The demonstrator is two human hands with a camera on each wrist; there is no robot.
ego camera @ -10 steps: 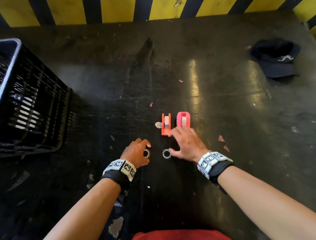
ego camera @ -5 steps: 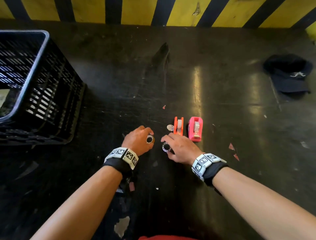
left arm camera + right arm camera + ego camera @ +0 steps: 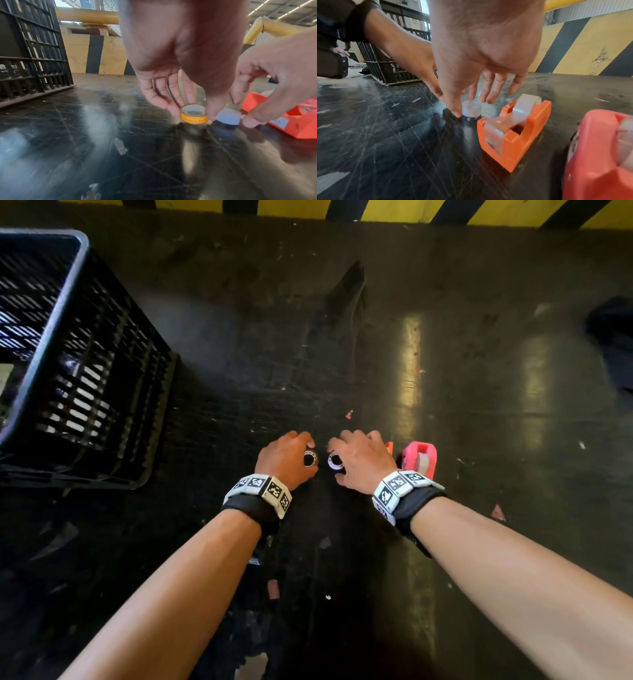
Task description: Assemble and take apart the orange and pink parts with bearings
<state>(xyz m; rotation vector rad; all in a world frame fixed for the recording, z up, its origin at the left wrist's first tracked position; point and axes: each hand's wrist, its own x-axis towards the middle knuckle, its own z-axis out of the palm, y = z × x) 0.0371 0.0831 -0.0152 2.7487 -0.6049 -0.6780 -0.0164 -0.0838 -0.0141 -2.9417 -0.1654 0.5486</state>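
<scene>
My left hand point(image 3: 306, 455) pinches a small orange-sided ring with a white core point(image 3: 310, 458) between thumb and fingers, low over the dark table point(image 3: 445, 542); the left wrist view shows this bearing ring point(image 3: 194, 114) close up. My right hand point(image 3: 337, 455) pinches a white ring point(image 3: 335, 461) just beside it, and the right wrist view shows that ring point(image 3: 471, 109) down at the table surface. The orange part point(image 3: 513, 132) stands right behind the right hand, mostly hidden in the head view. The pink part point(image 3: 419, 458) stands to its right.
A black slatted crate point(image 3: 68, 354) fills the left side of the table. A dark cap point(image 3: 613, 344) lies at the far right edge. A yellow and black striped wall point(image 3: 376, 210) runs along the back. Small scraps dot the table near the hands.
My right hand has closed on the white ring that lay on the table and brought it next to the ring in my left hand. Both hands have shifted forward beside the orange part.
</scene>
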